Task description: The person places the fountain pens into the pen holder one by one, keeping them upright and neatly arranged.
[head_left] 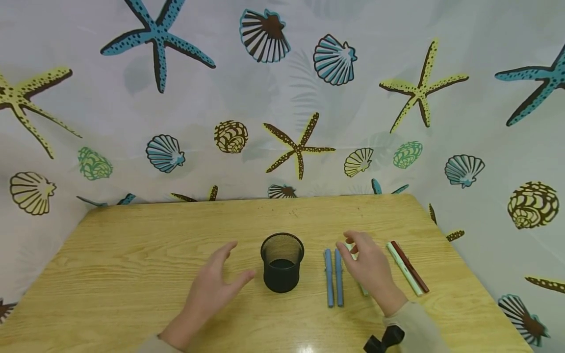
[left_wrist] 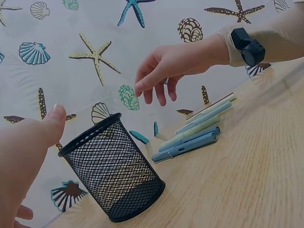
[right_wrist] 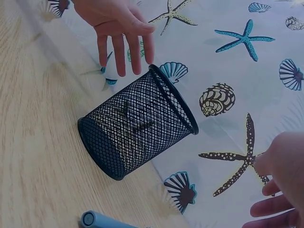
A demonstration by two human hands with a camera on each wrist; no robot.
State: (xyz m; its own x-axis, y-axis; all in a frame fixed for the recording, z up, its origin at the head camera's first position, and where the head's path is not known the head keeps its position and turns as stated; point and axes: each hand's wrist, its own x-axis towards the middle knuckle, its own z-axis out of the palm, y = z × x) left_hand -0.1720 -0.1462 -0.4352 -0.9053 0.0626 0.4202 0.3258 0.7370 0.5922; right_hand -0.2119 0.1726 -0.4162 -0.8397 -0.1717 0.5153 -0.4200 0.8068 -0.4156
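Note:
A black mesh pen holder (head_left: pixel 282 269) stands upright on the table, with nothing visible inside. My left hand (head_left: pixel 212 284) is just left of it, thumb and fingers spread apart, not touching it. My right hand (head_left: pixel 368 264) hovers over the pens to the holder's right, its fingers loosely bent and holding nothing. Two blue pens (head_left: pixel 329 279) lie side by side between the holder and that hand. Beneath the hand a light green pen (head_left: pixel 364 289) is mostly hidden. Farther right, a pale green pen (head_left: pixel 405 269) lies against a dark red pen (head_left: pixel 410 267).
The wooden table (head_left: pixel 145 245) reaches back to a white curtain (head_left: pixel 198 98) printed with starfish and shells, which also hangs along both sides. A black device (left_wrist: pixel 248 46) is strapped on my right wrist.

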